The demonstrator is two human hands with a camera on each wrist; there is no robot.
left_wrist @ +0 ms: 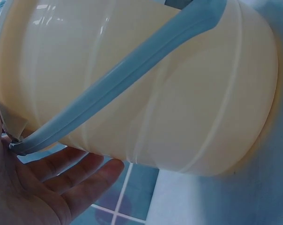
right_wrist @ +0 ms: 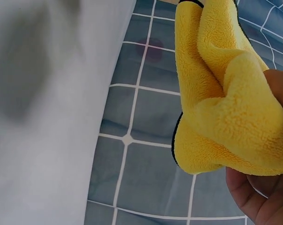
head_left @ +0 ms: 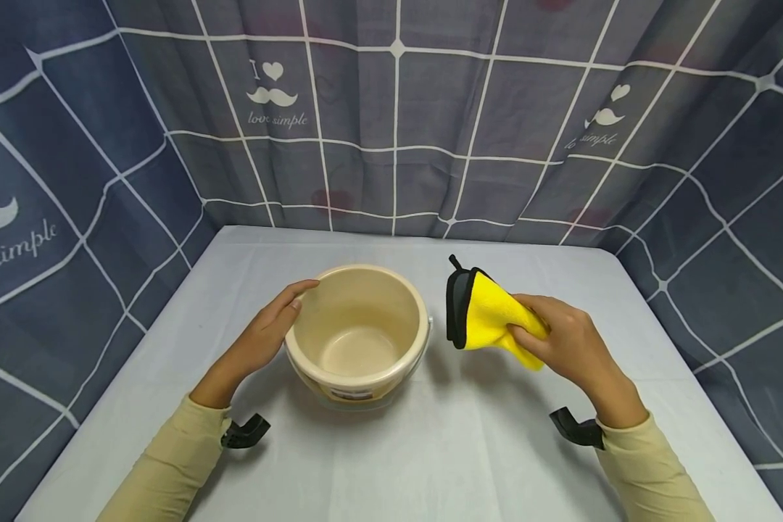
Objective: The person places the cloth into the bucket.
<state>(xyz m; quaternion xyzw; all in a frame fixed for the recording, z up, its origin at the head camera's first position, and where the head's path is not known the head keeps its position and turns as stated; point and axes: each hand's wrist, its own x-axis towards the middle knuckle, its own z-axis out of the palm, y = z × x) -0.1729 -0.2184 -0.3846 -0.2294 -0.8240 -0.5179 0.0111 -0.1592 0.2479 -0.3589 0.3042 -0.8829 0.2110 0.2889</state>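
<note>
A cream plastic bucket (head_left: pixel 365 301) stands upright on the table, its mouth facing up and nothing inside. My left hand (head_left: pixel 265 333) rests at the left of its rim. In the left wrist view, the fingers (left_wrist: pixel 92 185) extend loosely along the outer wall, near the hinge of the blue-grey handle (left_wrist: pixel 122 77), which hangs down. To the right of the bucket, my right hand (head_left: pixel 564 337) grips a folded yellow towel (head_left: pixel 492 315) between thumb and fingers. The towel has a dark grey side, black edging and a small hanging loop, and is raised above the table.
A white cloth covers the table (head_left: pixel 417 464). Dark grey-blue curtains (head_left: pixel 359 174) with white grid lines enclose it at the back and both sides. A black mount (head_left: pixel 244 433) juts from the left wrist, and another mount (head_left: pixel 576 428) from the right.
</note>
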